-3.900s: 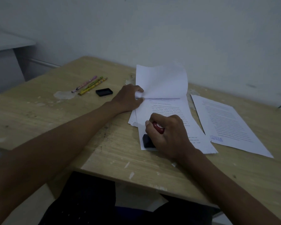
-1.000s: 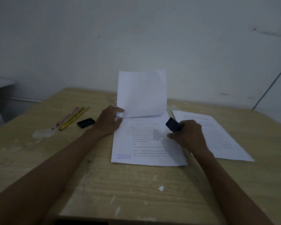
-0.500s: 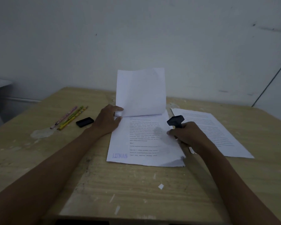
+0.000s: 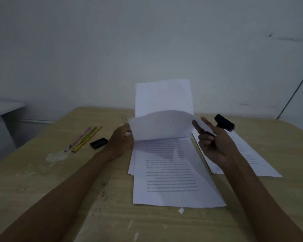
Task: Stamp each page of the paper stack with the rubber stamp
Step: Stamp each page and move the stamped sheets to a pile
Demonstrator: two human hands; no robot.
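Note:
A stack of printed white pages [image 4: 173,173] lies in the middle of the wooden table. Its top sheets [image 4: 162,124] are folded up and back toward the wall. My left hand [image 4: 122,141] grips the left edge of the curled sheet. My right hand [image 4: 212,142] is raised beside the stack's upper right corner, holding the black rubber stamp [image 4: 224,124] with its block pointing up and away; two fingers stretch out against the curled sheet's right edge. The exposed page shows lines of text and no stamp mark that I can see.
A separate printed sheet [image 4: 248,154] lies to the right of the stack, partly under my right arm. A black ink pad [image 4: 99,143] and several pencils [image 4: 85,138] lie at the left. The wall stands just behind the table's [image 4: 59,180] far edge.
The stamped page has been lifted and curled back, so a fresh page with no mark is on top. My right hand rose with the stamp and reached to the sheet's right edge.

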